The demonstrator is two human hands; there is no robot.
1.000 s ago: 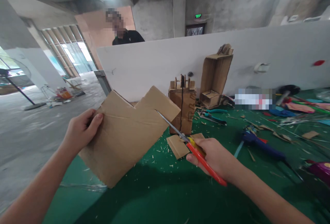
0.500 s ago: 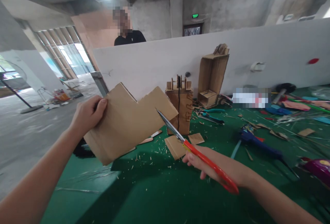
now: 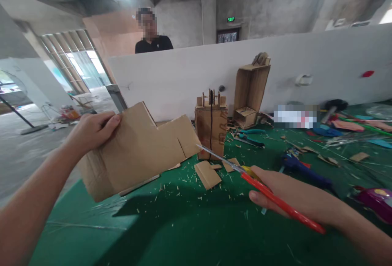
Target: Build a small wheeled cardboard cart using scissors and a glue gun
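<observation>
Pinching the cardboard sheet (image 3: 134,154) at its upper left edge, thumb in front and fingers behind, your left hand (image 3: 93,131) holds it tilted over the near left part of the green surface (image 3: 190,229), while your right hand (image 3: 284,188) is wrapped around the red-handled scissors (image 3: 259,186). Their tips lie at the sheet's right end, though you cannot tell from here whether they touch it or only overlap it in view. Watch the slit (image 3: 181,148) running in from the lower edge: with the sheet gripped only at the far side, that end could flex, and a slanted cut might tear the strip beside the slit or wander off line. The notch in the upper edge narrows the board too, so a hard twist may well crease it there. Behind the tips stands the cardboard box (image 3: 200,135) with a black cord (image 3: 211,129) down its front; if the blades overshoot, they could knock the box or nick the cord. Loose scraps (image 3: 207,175) lie below, and a sheet set down on them might rock. Bringing your left hand nearer would steady the board, but would put fingers closer to the blades.
</observation>
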